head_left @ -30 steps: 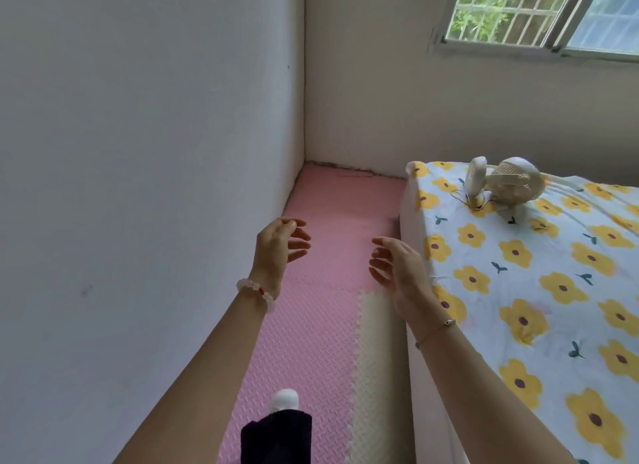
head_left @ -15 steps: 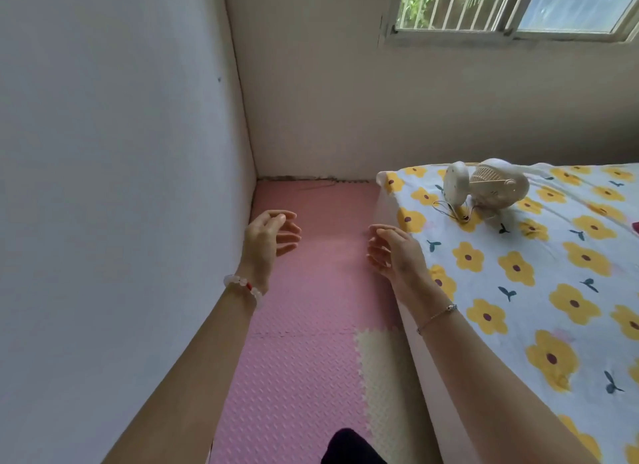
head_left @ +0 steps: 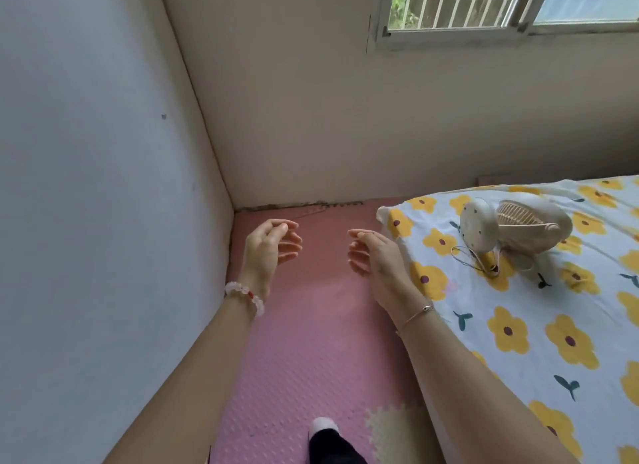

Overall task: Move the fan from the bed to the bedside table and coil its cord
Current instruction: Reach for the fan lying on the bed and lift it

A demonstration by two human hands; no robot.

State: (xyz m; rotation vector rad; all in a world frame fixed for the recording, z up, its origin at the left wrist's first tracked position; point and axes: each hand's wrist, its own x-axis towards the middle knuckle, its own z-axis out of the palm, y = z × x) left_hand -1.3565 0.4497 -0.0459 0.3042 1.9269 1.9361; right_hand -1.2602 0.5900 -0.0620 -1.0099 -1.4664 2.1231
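Both hands, left [head_left: 268,249] and right [head_left: 375,256], stay empty and loosely curled; fan [head_left: 515,230] now nearer, at two o'clock on the bed [head_left: 518,325].

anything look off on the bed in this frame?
Yes: the cream plastic fan lies tipped on its side near the corner of the flower-print bed sheet, not upright. Its thin cord trails loose beside the base, uncoiled. Both hands are empty.

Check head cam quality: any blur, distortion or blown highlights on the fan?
Head view: wide-angle bending, the wall corner leans. Window bright, right pane washed out. Fan evenly lit by soft daylight, faint shadow on the bed, grille ribs readable. Both hands sharp, no motion blur.
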